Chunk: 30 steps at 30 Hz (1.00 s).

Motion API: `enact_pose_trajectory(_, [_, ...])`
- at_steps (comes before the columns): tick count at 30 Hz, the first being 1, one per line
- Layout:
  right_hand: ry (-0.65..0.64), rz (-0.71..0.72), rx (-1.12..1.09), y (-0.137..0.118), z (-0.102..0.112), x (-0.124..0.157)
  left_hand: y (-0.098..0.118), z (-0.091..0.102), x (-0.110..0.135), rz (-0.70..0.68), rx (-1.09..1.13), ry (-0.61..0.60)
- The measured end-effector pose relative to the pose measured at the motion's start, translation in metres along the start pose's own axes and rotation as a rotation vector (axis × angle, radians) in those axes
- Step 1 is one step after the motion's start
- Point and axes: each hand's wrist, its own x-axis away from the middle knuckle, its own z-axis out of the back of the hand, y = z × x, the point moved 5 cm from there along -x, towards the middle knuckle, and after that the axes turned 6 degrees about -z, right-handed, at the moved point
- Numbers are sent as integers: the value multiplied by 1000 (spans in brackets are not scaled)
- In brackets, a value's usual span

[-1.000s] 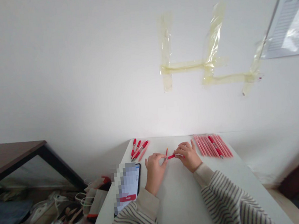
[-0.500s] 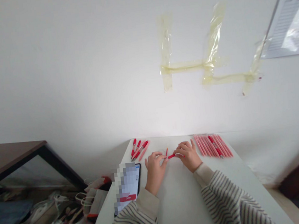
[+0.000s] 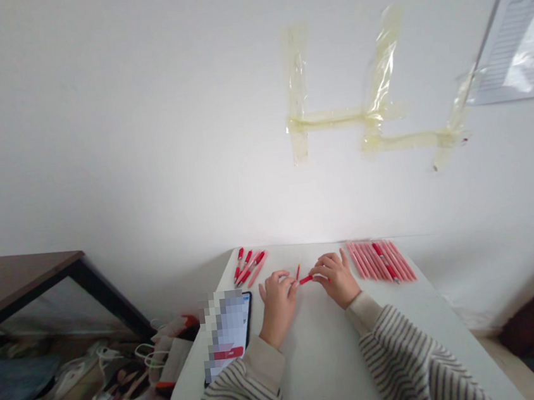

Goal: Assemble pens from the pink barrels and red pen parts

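My left hand [image 3: 280,297] is closed in a pinch, thumb and forefinger together above the table. From its fingertips a thin red pen refill [image 3: 298,272] with an orange end points away from me. Opposite it, my right hand [image 3: 335,277] grips a red pen part [image 3: 306,279], whose left end lies close to the left fingertips. Whether the two touch is too small to make out. The part's right end is hidden by the right fingers, and a bit of red shows below them.
Several red pens [image 3: 250,266] lie loosely at the table's back left. A row of pink pens [image 3: 366,259] with one darker red pen [image 3: 385,261] lies at the back right. A phone [image 3: 235,324] rests by the left edge of the white table [image 3: 326,359]. Behind rises a wall.
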Motion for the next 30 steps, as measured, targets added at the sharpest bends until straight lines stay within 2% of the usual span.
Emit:
enact_pose_trajectory(10, [7,40,7,4,-6,0,3,3,2,-11,4,-19])
enact_pose_trajectory(24, [-72,8,-2,4,-12,1,3,7,2,-22,14,26])
enact_pose_trajectory(30, [-56,4,-19,4,-11,1,4,8,2,-7,49,21])
